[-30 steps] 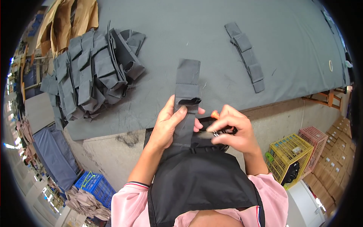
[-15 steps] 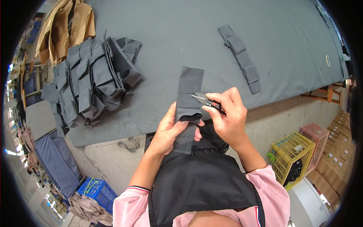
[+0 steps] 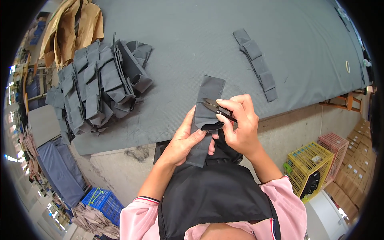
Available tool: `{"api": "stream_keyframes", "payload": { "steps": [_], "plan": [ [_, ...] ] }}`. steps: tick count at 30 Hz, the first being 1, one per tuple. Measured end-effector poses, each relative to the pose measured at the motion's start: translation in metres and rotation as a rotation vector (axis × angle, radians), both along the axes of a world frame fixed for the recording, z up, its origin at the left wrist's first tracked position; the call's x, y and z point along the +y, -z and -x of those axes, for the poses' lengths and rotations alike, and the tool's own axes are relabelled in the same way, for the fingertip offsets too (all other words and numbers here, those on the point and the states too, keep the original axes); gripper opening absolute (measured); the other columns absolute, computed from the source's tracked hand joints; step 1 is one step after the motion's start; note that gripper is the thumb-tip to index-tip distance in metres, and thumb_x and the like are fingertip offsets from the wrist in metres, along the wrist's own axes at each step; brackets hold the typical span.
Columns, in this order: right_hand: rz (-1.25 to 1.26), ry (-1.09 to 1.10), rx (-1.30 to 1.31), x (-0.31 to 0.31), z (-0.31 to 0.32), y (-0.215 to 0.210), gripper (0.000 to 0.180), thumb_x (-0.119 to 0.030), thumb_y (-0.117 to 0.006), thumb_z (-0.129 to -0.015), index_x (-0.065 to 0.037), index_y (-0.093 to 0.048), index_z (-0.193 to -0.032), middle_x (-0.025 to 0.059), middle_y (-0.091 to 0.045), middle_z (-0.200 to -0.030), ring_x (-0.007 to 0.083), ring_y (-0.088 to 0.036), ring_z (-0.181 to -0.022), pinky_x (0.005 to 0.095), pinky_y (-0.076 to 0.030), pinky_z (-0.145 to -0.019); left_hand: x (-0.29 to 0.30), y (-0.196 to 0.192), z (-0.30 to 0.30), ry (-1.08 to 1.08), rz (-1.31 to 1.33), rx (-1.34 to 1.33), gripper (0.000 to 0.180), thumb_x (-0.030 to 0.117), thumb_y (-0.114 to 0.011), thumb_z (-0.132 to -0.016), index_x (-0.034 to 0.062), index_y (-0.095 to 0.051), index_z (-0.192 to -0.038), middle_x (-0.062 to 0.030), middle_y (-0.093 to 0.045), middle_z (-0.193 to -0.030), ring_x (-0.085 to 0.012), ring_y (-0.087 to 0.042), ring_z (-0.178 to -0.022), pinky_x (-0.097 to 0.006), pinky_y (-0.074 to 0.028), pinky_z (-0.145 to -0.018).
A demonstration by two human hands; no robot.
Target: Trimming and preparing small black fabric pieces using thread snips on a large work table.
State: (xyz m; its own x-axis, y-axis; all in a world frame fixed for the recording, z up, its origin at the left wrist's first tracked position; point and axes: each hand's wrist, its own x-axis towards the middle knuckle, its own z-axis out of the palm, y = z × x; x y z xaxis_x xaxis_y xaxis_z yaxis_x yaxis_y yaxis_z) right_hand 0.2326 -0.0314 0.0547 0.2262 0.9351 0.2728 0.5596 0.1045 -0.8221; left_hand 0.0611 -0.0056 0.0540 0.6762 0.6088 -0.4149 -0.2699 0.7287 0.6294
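Head view: the right hand (image 3: 240, 126) is clenched around a small pair of black thread snips (image 3: 218, 109), thumb and fingers wrapped over the handles, the pointed blades sticking out to the left over the upper part of a grey fabric strip (image 3: 206, 116). The left hand (image 3: 182, 142) grasps that strip from below and from the left, thumb lying across its front and fingers behind it, so the strip stands up between both hands with its top end resting on the grey table (image 3: 192, 36) near the front edge. A dark folded flap or pocket on the strip sits just under the blades, touching the right thumb. Both forearms come up from pink sleeves, and a black apron (image 3: 216, 196) covers the person's front below the hands. Farther out on the table, to the left, lies a heap of similar grey strips (image 3: 98, 86), overlapping one another, with tan fabric (image 3: 76, 28) behind it at the far left corner. To the upper right, well apart from the hands, a single grey strip with sewn pockets (image 3: 256, 62) lies flat. Beside the table on the right stand a yellow crate (image 3: 310, 166) and a pink crate (image 3: 336, 146); a blue crate (image 3: 100, 202) sits on the floor at lower left.
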Motion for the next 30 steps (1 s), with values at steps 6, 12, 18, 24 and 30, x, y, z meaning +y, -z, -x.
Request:
{"api": "stream_keyframes", "payload": {
  "steps": [6, 12, 18, 24, 30],
  "plan": [
    [-0.095, -0.110, -0.213, -0.001, -0.004, 0.001, 0.037, 0.002, -0.070, -0.064, -0.004, -0.061, -0.100, 0.0074, -0.053, -0.082, 0.0204, -0.055, -0.061, 0.0308, -0.044, -0.052, 0.003, -0.004, 0.002, 0.055, 0.075, 0.015, 0.067, 0.015, -0.050, -0.094, 0.0112, -0.009, -0.147, -0.0163, -0.056, -0.100, -0.0206, -0.059, -0.070, -0.034, -0.053, -0.063],
    [-0.101, -0.131, -0.088, 0.002, -0.003, 0.004, 0.037, 0.002, -0.069, -0.065, -0.004, -0.062, -0.102, 0.0074, -0.053, -0.080, 0.0204, -0.056, -0.058, 0.0302, -0.045, -0.048, 0.001, -0.006, 0.002, 0.106, 0.107, 0.004, 0.066, 0.015, -0.049, -0.094, 0.0104, -0.010, -0.147, -0.0159, -0.055, -0.101, -0.0202, -0.059, -0.071, -0.034, -0.053, -0.062],
    [-0.094, -0.100, -0.202, -0.004, 0.003, 0.002, 0.041, 0.011, -0.064, -0.064, -0.004, -0.064, -0.102, 0.0091, -0.052, -0.075, 0.0218, -0.057, -0.060, 0.0317, -0.051, -0.060, 0.000, -0.010, 0.002, 0.092, 0.114, 0.011, 0.065, 0.017, -0.050, -0.094, 0.0107, -0.013, -0.146, -0.0153, -0.055, -0.101, -0.0199, -0.059, -0.070, -0.034, -0.053, -0.061],
    [-0.121, -0.077, -0.165, -0.001, 0.006, 0.012, 0.038, 0.001, -0.070, -0.065, -0.004, -0.062, -0.102, 0.0071, -0.051, -0.077, 0.0222, -0.054, -0.057, 0.0299, -0.045, -0.048, 0.001, -0.007, 0.004, 0.089, 0.129, 0.019, 0.067, 0.023, -0.053, -0.093, 0.0128, -0.013, -0.146, -0.0149, -0.056, -0.097, -0.0194, -0.059, -0.069, -0.034, -0.053, -0.060],
    [0.349, 0.064, 1.015, 0.005, -0.002, 0.023, 0.024, 0.002, -0.056, -0.083, 0.002, -0.058, -0.106, 0.0016, -0.047, -0.089, 0.0056, -0.049, -0.067, 0.0170, -0.039, -0.058, 0.020, 0.005, 0.004, -0.087, 0.209, -0.019, 0.046, 0.028, -0.047, -0.096, 0.0124, -0.026, -0.134, -0.0156, -0.057, -0.105, -0.0247, -0.063, -0.079, -0.042, -0.057, -0.068]
  ]
}}
